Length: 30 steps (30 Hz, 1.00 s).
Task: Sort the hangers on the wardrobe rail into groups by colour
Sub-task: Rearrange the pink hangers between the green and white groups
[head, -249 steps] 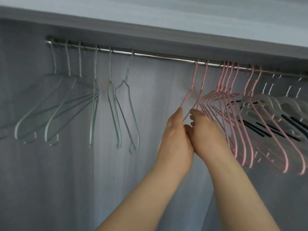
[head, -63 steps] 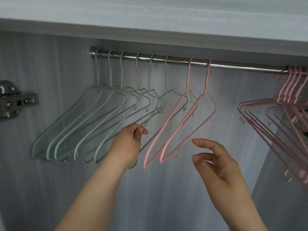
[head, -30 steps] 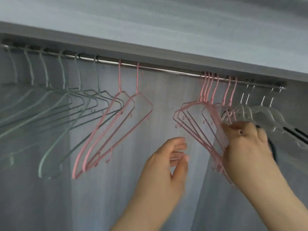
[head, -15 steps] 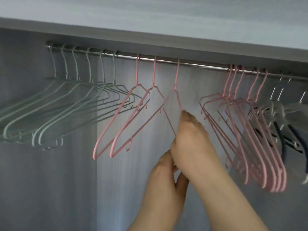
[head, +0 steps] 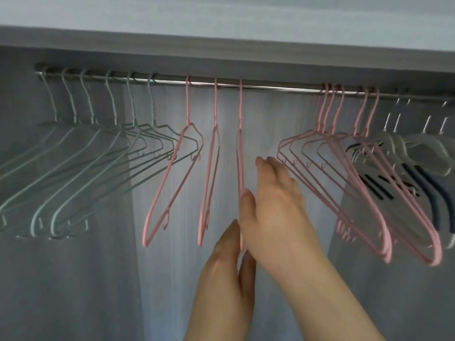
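Observation:
A steel rail point(head: 270, 86) carries several green hangers point(head: 81, 173) bunched at the left. Three pink hangers hang apart in the middle; the third pink hanger point(head: 240, 148) is seen edge-on. A bunch of several pink hangers point(head: 344, 173) hangs further right. My left hand point(head: 226, 271) points upward and pinches the third pink hanger's lower end between thumb and fingers. My right hand point(head: 273, 203) is just right of that hanger, its fingers stretched out to the nearest hanger of the pink bunch and holding nothing.
White hangers with dark pads point(head: 418, 163) hang at the rail's far right, partly behind the pink bunch. The wardrobe's top board point(head: 221, 38) runs close above the rail. A gap of bare rail lies between the third pink hanger and the pink bunch.
My right hand has let go of the third pink hanger and spread its fingers rightward to the pink bunch. The second pink hanger has swung edge-on. My left hand stays at the hanger's lower end.

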Available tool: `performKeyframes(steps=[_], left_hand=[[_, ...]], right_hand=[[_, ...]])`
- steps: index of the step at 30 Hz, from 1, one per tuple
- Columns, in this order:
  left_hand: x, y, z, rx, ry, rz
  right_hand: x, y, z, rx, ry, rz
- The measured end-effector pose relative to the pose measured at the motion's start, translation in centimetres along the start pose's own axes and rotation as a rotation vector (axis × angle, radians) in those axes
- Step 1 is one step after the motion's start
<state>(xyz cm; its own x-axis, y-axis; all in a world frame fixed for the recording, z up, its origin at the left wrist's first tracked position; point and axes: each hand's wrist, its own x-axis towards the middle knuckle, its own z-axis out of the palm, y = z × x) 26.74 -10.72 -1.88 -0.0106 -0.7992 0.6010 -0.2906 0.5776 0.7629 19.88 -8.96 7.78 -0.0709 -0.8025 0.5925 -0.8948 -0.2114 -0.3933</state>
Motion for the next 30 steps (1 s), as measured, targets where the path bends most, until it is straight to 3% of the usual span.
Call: performKeyframes(steps=[2,4,7,10,13,21,30], left_hand=[[-1.2,-0.4,0.4,-0.143,-0.025,-0.105],[-2.2,-1.8,1.6,-0.312,-0.066,-0.325],[-3.9,-2.4,3.8,-0.387,-0.224,-0.458],[-3.6,-0.5,5.5,-0.297,-0.373,-0.254],[-1.2,2.3,6.7,-0.279,-0.379,-0.065],[1.6,3.6,8.5,-0.337,-0.36,-0.006],[1.5,4.7,9.6,-0.148,-0.28,0.184]], right_hand=[[-0.7,2.0,-1.9,-0.062,0.168,0.006],[-0.8,4.6,-3.8,-0.148,0.261,0.102],[-0.5,7.7,-5.4,-0.322,0.19,0.286],[-0.2,9.6,-5.4,-0.453,0.108,0.325],[0.1,10.5,-5.4,-0.423,0.079,0.325],[-0.2,10.8,-6.4,0.065,0.038,0.294],[-0.3,10.5,-4.9,-0.185,0.208,0.319]])
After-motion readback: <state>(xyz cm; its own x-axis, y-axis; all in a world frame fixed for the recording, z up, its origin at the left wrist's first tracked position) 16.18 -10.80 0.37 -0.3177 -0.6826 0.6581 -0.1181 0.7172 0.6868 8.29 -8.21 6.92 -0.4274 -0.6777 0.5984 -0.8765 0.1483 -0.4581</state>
